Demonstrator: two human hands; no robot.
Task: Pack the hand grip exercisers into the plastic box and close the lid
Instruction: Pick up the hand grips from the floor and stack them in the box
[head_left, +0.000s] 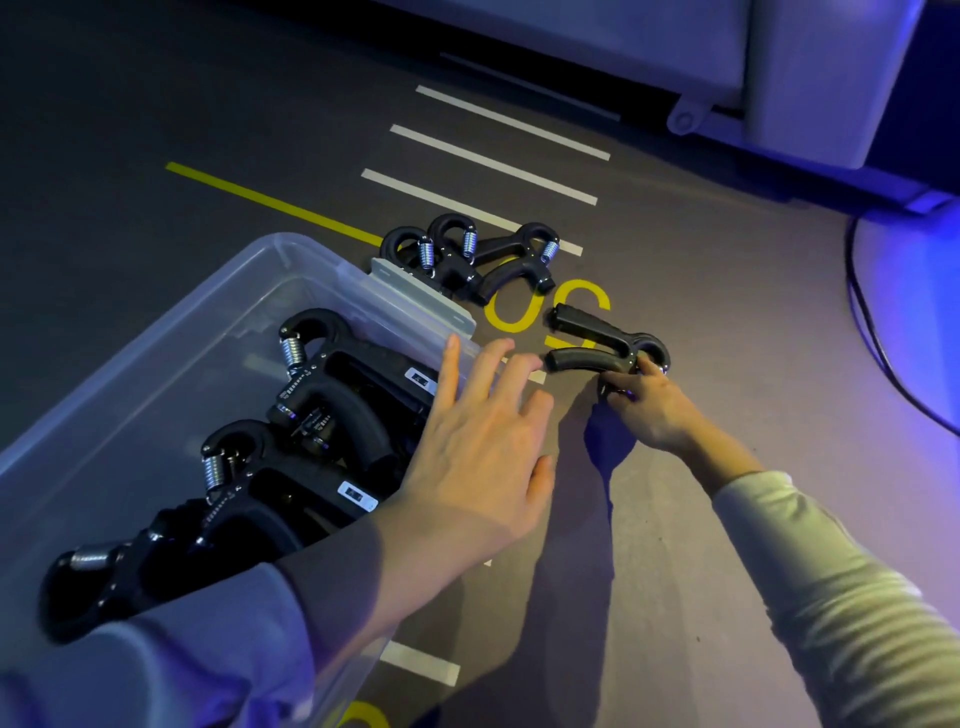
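Observation:
A clear plastic box (156, 358) stands open at the left on a dark floor mat, with a grey latch (421, 293) on its far right end. Several black hand grip exercisers (322, 395) with steel springs lie inside it. My left hand (483, 447) hovers with spread, straight fingers over the box's right rim, holding nothing. On the mat to the right lies one exerciser (597, 338); my right hand (649, 405) pinches it at its spring end. A pile of more exercisers (467, 254) lies just beyond the box's far corner.
The mat carries white stripes (483, 156), a yellow line (270, 202) and yellow numerals (550, 306). A grey machine base (779, 78) runs along the top right. A black cable (872, 312) curves down the right edge. No lid is in view.

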